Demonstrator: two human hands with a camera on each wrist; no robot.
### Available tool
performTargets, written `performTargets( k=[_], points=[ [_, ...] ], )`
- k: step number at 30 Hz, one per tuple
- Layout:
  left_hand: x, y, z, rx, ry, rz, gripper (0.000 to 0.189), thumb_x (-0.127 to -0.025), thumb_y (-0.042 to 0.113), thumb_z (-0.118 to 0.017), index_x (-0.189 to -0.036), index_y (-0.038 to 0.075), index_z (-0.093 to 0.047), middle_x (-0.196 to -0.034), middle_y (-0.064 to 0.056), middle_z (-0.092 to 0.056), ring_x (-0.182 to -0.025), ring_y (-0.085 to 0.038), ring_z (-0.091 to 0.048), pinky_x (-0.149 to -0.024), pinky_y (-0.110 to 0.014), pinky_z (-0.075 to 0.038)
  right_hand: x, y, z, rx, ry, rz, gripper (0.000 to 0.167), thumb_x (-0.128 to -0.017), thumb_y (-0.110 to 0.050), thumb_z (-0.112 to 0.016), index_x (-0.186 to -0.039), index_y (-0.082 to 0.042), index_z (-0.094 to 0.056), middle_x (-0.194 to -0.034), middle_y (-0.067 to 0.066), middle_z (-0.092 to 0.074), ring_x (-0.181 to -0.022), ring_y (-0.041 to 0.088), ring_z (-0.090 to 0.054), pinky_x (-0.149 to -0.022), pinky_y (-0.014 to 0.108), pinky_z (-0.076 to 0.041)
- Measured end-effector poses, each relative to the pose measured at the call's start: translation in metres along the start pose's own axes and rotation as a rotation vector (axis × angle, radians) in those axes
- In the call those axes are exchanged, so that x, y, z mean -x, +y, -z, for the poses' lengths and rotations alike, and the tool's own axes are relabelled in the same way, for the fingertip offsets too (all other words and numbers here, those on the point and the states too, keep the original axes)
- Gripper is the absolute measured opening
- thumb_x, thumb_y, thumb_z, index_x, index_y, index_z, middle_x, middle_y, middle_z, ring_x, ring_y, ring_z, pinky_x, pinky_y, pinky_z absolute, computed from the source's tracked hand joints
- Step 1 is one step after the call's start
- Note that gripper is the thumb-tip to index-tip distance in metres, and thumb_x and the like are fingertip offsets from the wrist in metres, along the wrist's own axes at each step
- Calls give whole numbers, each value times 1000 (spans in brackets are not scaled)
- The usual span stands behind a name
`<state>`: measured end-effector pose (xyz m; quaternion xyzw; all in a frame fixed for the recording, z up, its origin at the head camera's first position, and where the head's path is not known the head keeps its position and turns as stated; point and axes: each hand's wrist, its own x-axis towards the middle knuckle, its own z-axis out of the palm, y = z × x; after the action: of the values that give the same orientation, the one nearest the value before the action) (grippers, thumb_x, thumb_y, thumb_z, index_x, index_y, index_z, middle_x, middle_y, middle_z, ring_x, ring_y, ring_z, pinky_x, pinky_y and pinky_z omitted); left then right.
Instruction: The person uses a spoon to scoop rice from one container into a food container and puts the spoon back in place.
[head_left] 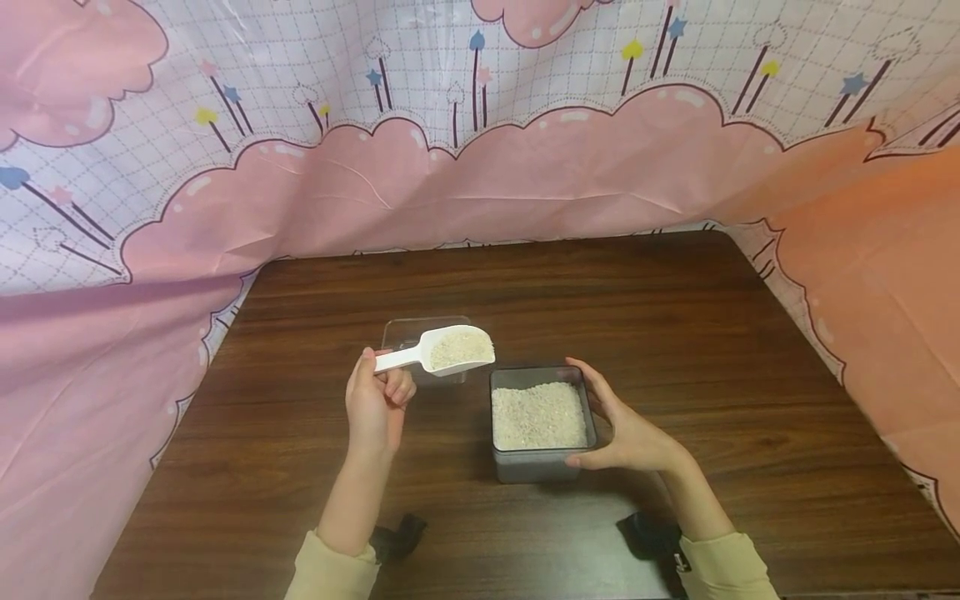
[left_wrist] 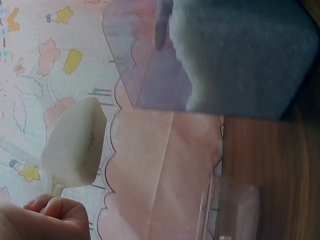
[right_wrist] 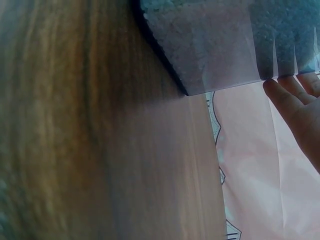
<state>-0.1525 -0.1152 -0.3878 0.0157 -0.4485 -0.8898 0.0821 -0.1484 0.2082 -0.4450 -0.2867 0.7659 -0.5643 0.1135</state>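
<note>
My left hand [head_left: 377, 404] grips the handle of a white plastic scoop [head_left: 399, 358], raised above the table and filled with pale grains [head_left: 461, 347] that look like rice. In the left wrist view, the scoop [left_wrist: 75, 145] shows its underside. To the right of it stands a square, see-through grey container [head_left: 536, 468], its top uncovered, with the same grains [head_left: 540, 417] heaped inside. My right hand [head_left: 626, 433] holds that container at its right side, thumb on the front and fingers towards the back. Those fingertips [right_wrist: 282, 97] press against its wall in the right wrist view.
A clear plastic lid or shallow tray [head_left: 393, 333] lies on the brown wooden table [head_left: 600, 300], partly hidden behind the scoop. Dark straps or mounts [head_left: 648, 535] hang at both wrists. A patterned pink and white curtain [head_left: 450, 196] surrounds the table's back and sides.
</note>
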Motion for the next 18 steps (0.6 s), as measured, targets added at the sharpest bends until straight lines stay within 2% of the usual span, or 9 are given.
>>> performTargets(
  k=[5,14,18],
  points=[
    [-9,5,11,15,24,25,31,-109,24,-20,-90,10,-40,-54,6,-31,-46,-7,-29,-55,-25,-16,0,0,0,-6,-7,6,120,-70,-12,-87,-156,-17,-4,-158,19,-11,-144,42,-9,-107,71,-14],
    [-27,-1,32,84,63,98,29,-109,28,-22,-94,10,-39,-55,6,-31,-47,-6,-29,-50,-19,-23,1,-1,0,-9,-6,5,119,-70,-12,-87,-156,-23,-5,-158,17,-11,-145,41,-8,-107,71,-13],
    [-37,-7,41,83,79,124,28,-109,29,-22,-95,11,-39,-55,7,-31,-48,-5,-28,-49,-19,-23,1,-2,-1,2,-2,0,119,-70,-13,-87,-156,-24,-6,-158,19,-10,-145,41,-9,-108,70,-14]
  ],
)
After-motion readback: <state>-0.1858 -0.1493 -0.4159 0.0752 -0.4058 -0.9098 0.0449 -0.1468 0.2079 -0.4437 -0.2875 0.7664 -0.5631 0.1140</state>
